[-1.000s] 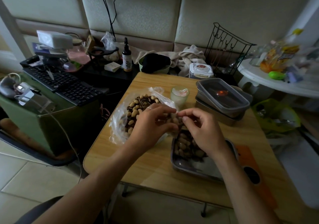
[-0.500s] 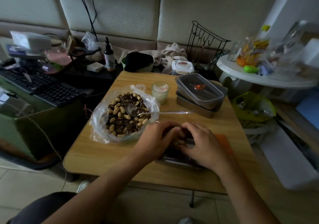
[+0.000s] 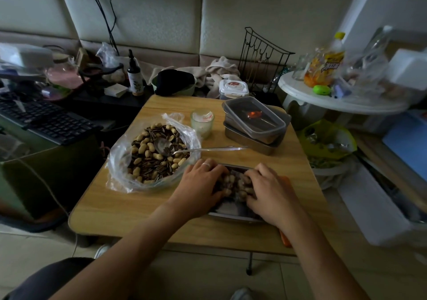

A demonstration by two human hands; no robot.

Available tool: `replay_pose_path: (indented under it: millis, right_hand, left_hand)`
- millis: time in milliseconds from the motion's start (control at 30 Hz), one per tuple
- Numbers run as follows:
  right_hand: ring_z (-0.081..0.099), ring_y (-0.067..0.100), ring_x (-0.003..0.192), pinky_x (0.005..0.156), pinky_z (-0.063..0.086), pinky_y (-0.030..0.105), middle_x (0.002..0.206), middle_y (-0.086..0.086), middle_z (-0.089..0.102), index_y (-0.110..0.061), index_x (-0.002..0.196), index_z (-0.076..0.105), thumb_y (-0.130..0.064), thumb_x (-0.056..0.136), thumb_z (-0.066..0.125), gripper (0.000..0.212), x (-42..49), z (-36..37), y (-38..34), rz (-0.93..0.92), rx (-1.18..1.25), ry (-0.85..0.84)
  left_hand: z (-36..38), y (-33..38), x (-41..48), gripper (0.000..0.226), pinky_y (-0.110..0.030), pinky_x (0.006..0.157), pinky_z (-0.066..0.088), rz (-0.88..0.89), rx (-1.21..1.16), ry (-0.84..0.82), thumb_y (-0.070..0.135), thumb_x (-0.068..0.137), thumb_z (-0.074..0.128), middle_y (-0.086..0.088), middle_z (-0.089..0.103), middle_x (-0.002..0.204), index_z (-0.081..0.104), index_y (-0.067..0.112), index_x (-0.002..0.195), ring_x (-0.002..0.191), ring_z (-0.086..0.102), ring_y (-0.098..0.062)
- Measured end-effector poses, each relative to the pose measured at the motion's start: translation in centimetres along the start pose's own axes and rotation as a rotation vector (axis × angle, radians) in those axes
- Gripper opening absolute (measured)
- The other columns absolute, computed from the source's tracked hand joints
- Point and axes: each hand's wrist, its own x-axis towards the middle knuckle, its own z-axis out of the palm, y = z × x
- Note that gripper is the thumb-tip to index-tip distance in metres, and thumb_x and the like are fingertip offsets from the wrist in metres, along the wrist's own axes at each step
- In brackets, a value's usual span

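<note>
At the far left a black keyboard (image 3: pixel 46 119) lies on a green stand, well apart from the wooden table (image 3: pixel 111 209). Behind the table's left corner stands a dark dropper bottle (image 3: pixel 135 77); its pale label carries a small plant drawing, and the writing is too small to read. On the table, a bag-lined bowl (image 3: pixel 115 161) holds peanuts mixed with striped seeds, and a spoon (image 3: pixel 208 149) rests in it with its handle pointing right, lying just beyond the hands. Behind the spoon stands a small glass (image 3: pixel 202 125). The left hand (image 3: pixel 198 186), a ring on one finger, and the right hand (image 3: pixel 270 193) sit side by side over the metal tray (image 3: pixel 231 214) at the table's near edge, fingers bent down into the peanuts (image 3: pixel 235 181) heaped there. The fingertips are buried, so I cannot tell whether either hand grasps any. Beyond the tray sit stacked lidded containers (image 3: pixel 254 124), with a white tub (image 3: pixel 233 88) bearing a red round mark and a wire rack (image 3: pixel 263 54) behind them. An orange flat thing (image 3: pixel 286 240) pokes out under the right wrist. On the white round table (image 3: pixel 328 104) at the right, a bottle (image 3: pixel 325 66) shows a yellow label with blurred, unreadable characters.
</note>
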Motion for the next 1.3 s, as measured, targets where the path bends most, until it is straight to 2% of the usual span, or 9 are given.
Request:
replay_pose_path:
  millis: [100,233,433,600,733,867,967,1167,1300]
  right_hand:
    - [0.050,0.016,0.117,0.085,0.045,0.025,0.134,-0.007,0.033,-0.033,0.135,0.037,-0.029,0.090,0.076,0.060,-0.7,-0.3,0.4,-0.015,0.086,0.003]
    - [0.052,0.009,0.105,0.076,0.048,0.020,0.122,-0.012,0.036,-0.031,0.121,0.049,-0.024,0.094,0.072,0.036,-0.7,-0.4,-0.1,-0.058,0.104,0.068]
    - [0.056,0.013,0.105,0.084,0.056,0.032,0.119,-0.010,0.043,-0.029,0.121,0.052,-0.018,0.095,0.070,0.033,0.0,0.3,-0.4,-0.055,0.139,0.069]
    - [0.054,-0.002,0.094,0.074,0.044,0.015,0.108,-0.019,0.049,-0.033,0.115,0.060,-0.038,0.094,0.072,0.025,0.4,-0.9,0.4,-0.043,0.224,0.009]
    - [0.060,-0.001,0.089,0.071,0.048,0.014,0.096,-0.019,0.061,-0.033,0.098,0.067,-0.038,0.097,0.067,0.005,1.4,-1.8,0.3,-0.019,0.289,0.164]
    - [0.062,-0.001,0.085,0.070,0.048,0.013,0.088,-0.015,0.066,-0.026,0.091,0.069,-0.026,0.100,0.064,0.010,3.5,-1.8,-0.6,-0.024,0.388,0.350]
    - [0.062,0.000,0.078,0.066,0.047,0.009,0.083,-0.013,0.066,-0.022,0.088,0.069,-0.022,0.100,0.066,0.013,5.4,-1.3,-2.1,-0.018,0.421,0.423]
    - [0.062,0.002,0.072,0.059,0.046,0.012,0.080,-0.011,0.067,-0.020,0.087,0.070,-0.022,0.100,0.064,0.015,9.4,0.2,-6.4,-0.017,0.454,0.392]
    - [0.061,0.009,0.074,0.062,0.049,0.021,0.081,-0.006,0.066,-0.017,0.088,0.069,-0.021,0.100,0.063,0.015,11.9,1.3,-9.8,-0.039,0.449,0.387]
  left_hand:
    - [0.0,0.0,0.0,0.054,-0.039,0.116,0.026,-0.008,-0.012,-0.001,0.049,0.092,0.064,0.004,0.043,0.144,0.046,0.036,0.141,0.137,0.037,-0.019]
    - [0.0,0.0,-0.1,0.053,-0.037,0.115,0.026,-0.003,-0.010,-0.008,0.050,0.092,0.063,0.005,0.043,0.144,0.046,0.037,0.141,0.135,0.037,-0.018]
    - [0.3,-0.1,-0.1,0.053,-0.036,0.114,0.027,-0.008,-0.018,0.003,0.053,0.091,0.063,0.007,0.044,0.142,0.046,0.038,0.139,0.133,0.039,-0.016]
    - [0.4,-0.2,-0.2,0.052,-0.037,0.114,0.027,-0.001,-0.028,0.009,0.052,0.092,0.059,0.008,0.044,0.140,0.045,0.038,0.140,0.133,0.039,-0.016]
    - [0.3,-0.3,-0.4,0.050,-0.038,0.115,0.027,0.012,-0.050,0.012,0.049,0.093,0.056,0.007,0.045,0.139,0.043,0.037,0.140,0.133,0.038,-0.016]
    - [-0.2,-0.9,-0.5,0.044,-0.035,0.113,0.035,0.045,-0.164,0.023,0.043,0.095,0.057,0.007,0.048,0.136,0.048,0.034,0.138,0.128,0.042,-0.012]
    - [-1.1,-1.6,-0.7,0.039,-0.029,0.102,0.047,0.038,-0.284,0.036,0.034,0.098,0.058,0.007,0.053,0.129,0.053,0.031,0.136,0.115,0.049,-0.009]
    - [-3.3,-5.2,-0.9,0.020,-0.013,0.080,0.046,-0.014,-0.344,0.192,0.022,0.097,0.060,0.015,0.059,0.109,0.070,0.029,0.113,0.097,0.053,0.003]
    - [-4.8,-9.0,-1.6,0.016,-0.018,0.086,0.045,-0.141,-0.143,0.324,0.021,0.096,0.062,0.007,0.064,0.116,0.074,0.024,0.106,0.106,0.058,-0.008]
